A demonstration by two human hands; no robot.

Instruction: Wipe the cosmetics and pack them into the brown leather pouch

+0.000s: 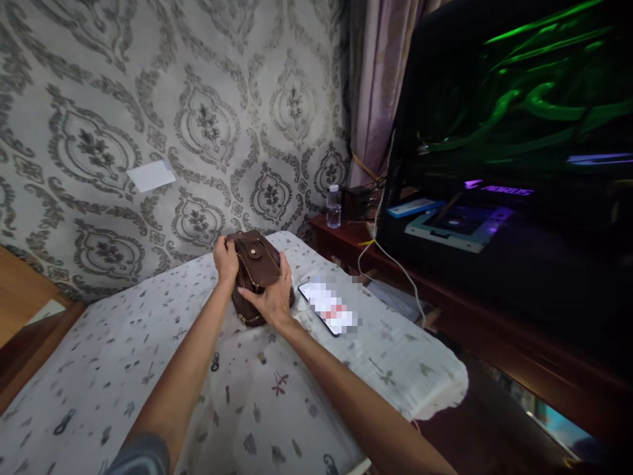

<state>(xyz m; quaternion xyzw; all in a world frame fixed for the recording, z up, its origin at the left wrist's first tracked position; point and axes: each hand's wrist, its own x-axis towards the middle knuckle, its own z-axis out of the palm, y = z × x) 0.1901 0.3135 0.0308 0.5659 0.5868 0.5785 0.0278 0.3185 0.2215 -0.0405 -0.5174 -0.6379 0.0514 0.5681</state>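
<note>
A brown leather bag (262, 262) with a flap, a round metal snap and zips rests on a white patterned cloth (163, 356). My left hand (226, 259) grips the bag's upper left side, its fingers curled at the edge. Around the lower right part of the bag is my right hand (275, 291), thumb toward the middle and fingers along the right side. The underside of the bag is hidden. Just right of the bag lies a phone (324, 307) with its screen lit and partly pixelated.
Beyond the cloth's right edge, a dark red desk (346, 234) holds a clear bottle (333, 208), a white cable (395, 260) and a large dark glass-sided case (494, 264). Wallpaper with a white card (151, 176) rises behind. Wooden furniture (22, 297) stands at left.
</note>
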